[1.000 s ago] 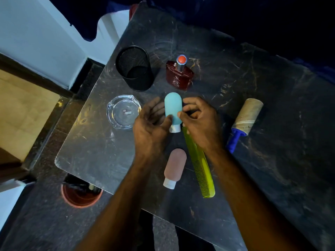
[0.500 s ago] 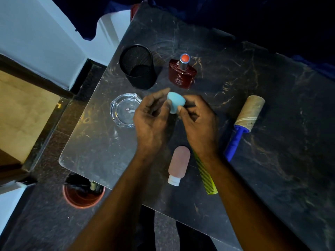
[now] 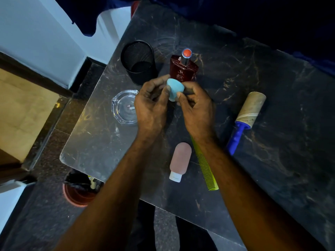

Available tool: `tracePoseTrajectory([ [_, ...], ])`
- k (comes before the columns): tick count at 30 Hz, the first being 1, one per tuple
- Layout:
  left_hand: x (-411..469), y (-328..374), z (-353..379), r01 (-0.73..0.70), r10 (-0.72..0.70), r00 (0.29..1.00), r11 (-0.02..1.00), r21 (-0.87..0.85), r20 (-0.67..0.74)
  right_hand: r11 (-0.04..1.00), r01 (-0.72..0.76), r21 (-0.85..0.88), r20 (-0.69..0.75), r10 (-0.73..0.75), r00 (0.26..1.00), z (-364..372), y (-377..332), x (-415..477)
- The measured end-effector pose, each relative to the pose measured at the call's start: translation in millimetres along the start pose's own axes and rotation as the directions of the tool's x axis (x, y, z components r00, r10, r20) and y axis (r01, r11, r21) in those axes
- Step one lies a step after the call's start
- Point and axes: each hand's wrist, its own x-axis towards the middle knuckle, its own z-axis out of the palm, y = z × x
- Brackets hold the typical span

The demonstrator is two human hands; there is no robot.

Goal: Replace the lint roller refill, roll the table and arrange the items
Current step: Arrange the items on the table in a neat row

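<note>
Hands meet above the middle of the dark, veined marble table [image 3: 272, 169], and between them they hold the small light-blue soft squeeze bottle [image 3: 175, 88]. The left hand [image 3: 150, 105] pinches the bottle's left side with thumb and curled fingers. The right hand [image 3: 197, 109] grasps its right side the same way, thumb pressed to the front. The bottle's rounded end points up toward the camera. Its lower end is hidden behind the 2 thumbs, so the cap cannot be seen, nor whether it touches the tabletop.

Just behind the bottle stands the dark red glass perfume bottle [image 3: 183, 69] with a silver neck and orange-red cap, upright. To its left, the black mesh cylindrical cup [image 3: 138, 62] stands upright. The clear glass ashtray [image 3: 124, 107] sits on the table at the left, just beside the left hand.

Nearer the front edge, the pink soft squeeze bottle [image 3: 179, 160] lies flat between the 2 forearms, its white cap toward the person. Just beside it on the right lies the long yellow-green plastic comb [image 3: 204, 165], its far end hidden under the right wrist.

The lint roller [image 3: 248, 115], a brown cardboard-coloured roll on a blue plastic handle, lies well apart at the right, with its handle angled toward the near edge.

On the floor below the table's left corner sits a round terracotta-coloured pot [image 3: 78, 194].
</note>
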Motion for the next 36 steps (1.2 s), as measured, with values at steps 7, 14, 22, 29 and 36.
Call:
tracePoseTrajectory([
  [7, -0.6, -3.4, -2.0, 0.028, -0.028, 1.000, 0.999, -0.042, 0.009, 0.999, -0.016, 0.036, 0.004, 0.016, 1.000, 1.5, 0.1, -3.4],
  [14, -1.1, -3.1, -3.0, 0.036, -0.036, 0.999, 0.999, -0.033, 0.000, 1.000, -0.025, 0.009, 0.017, 0.025, 1.000, 0.6, 6.1, -3.6],
  [22, -7.1, 1.5, -4.7, 0.044, -0.045, 0.999, 0.997, -0.071, -0.021, 0.999, -0.035, -0.012, 0.002, 0.035, 0.999, -0.3, 11.4, -4.2],
  [29, -14.5, 10.5, -10.1, 0.065, -0.066, 0.998, 0.996, -0.059, -0.020, 0.998, -0.049, -0.033, -0.035, 0.048, 0.998, -6.3, 5.0, -6.1],
  [36, -34.4, 15.5, -42.9, 0.012, -0.020, 0.996, 0.995, 0.101, 0.085, 0.989, -0.130, -0.065, -0.054, 0.127, 0.990, -36.5, -7.0, -47.5],
])
